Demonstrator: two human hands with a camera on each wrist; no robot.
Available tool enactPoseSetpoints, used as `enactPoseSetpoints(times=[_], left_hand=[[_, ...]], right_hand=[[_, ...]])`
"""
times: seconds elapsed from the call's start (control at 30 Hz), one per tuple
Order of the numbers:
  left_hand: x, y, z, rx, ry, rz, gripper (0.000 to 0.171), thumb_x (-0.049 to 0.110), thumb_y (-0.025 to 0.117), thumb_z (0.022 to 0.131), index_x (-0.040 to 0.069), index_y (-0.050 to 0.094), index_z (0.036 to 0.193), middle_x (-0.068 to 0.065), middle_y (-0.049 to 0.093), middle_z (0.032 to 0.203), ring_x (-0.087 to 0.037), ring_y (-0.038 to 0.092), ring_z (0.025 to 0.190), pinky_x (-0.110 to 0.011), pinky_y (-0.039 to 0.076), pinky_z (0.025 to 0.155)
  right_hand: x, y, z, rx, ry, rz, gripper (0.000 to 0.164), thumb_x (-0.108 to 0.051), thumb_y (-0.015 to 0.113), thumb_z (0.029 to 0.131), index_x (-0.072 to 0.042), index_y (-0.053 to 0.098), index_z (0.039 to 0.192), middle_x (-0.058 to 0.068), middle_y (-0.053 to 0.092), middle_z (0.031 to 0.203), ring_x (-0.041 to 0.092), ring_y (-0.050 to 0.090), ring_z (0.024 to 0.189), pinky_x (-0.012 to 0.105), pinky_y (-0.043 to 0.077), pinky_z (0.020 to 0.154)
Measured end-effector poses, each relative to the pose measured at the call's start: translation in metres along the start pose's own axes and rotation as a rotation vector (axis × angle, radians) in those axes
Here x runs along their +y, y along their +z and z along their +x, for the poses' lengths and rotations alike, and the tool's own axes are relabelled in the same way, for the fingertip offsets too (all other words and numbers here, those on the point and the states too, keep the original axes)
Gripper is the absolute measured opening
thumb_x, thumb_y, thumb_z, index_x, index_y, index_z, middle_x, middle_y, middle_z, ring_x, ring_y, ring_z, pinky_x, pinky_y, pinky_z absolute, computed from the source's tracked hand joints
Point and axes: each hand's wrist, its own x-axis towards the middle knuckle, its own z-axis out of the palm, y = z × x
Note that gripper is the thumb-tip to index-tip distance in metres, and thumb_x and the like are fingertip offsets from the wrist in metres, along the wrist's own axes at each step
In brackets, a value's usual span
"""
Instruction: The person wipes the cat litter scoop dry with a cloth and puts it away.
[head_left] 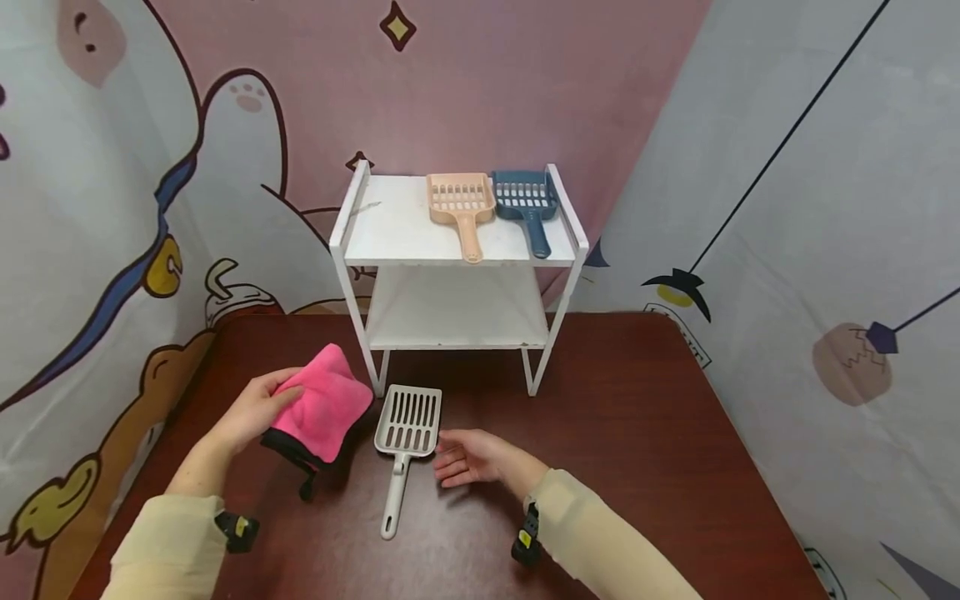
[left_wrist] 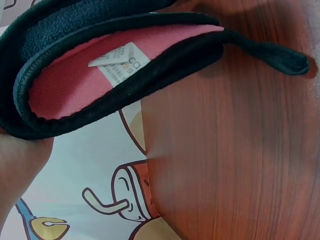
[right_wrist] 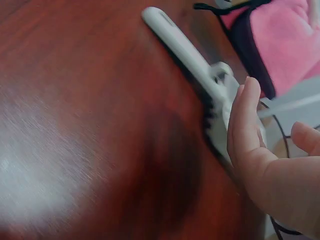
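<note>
My left hand (head_left: 258, 408) grips a pink plush cloth (head_left: 330, 404) with black edging, held over the left of the table. Seen from the left wrist, the cloth (left_wrist: 65, 97) curves into a loop with a white label (left_wrist: 120, 65) inside, and a dark hanging tab sticks out. To its right, a light grey litter scoop (head_left: 408, 425) lies on the table, slotted head toward the shelf. My right hand (head_left: 476, 458) is beside the scoop's head, fingers extended and holding nothing. The right wrist view shows this hand (right_wrist: 255, 145) partly covering the scoop (right_wrist: 185, 50); whether they touch I cannot tell.
A white two-tier shelf (head_left: 457, 308) stands at the back of the brown table (head_left: 637, 442). On its top tier lie a peach litter scoop (head_left: 467, 218) and a dark blue one (head_left: 534, 218). Cartoon-printed cloth (head_left: 487, 83) hangs behind and at both sides.
</note>
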Motion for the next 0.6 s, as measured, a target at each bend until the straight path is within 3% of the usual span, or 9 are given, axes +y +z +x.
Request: enactPoseSetpoints(times=[0.27,0.6], left_hand=[[-0.001,-0.002,-0.004,0.006,-0.011,0.006,0.049,0.027,0.049,0.097,-0.002,0.042,0.136,-0.019,0.057,0.099,-0.012,0.059,0.066,-0.026,0.053,0.062],[-0.002,-0.002,-0.002,0.014,0.014,0.012,0.046,0.024,0.049,0.097,-0.003,0.044,0.134,-0.016,0.058,0.097,-0.009,0.057,0.064,-0.024,0.050,0.061]], right_hand=[[0.022,0.019,0.014,-0.005,0.038,0.045,0.056,-0.034,0.038,0.099,0.014,0.041,0.128,0.033,0.054,0.121,0.045,0.056,0.111,0.053,0.046,0.093],[0.029,0.031,0.025,-0.022,0.036,0.150,0.060,-0.035,0.034,0.100,0.016,0.032,0.132,0.037,0.046,0.126,0.053,0.048,0.116,0.058,0.041,0.096]])
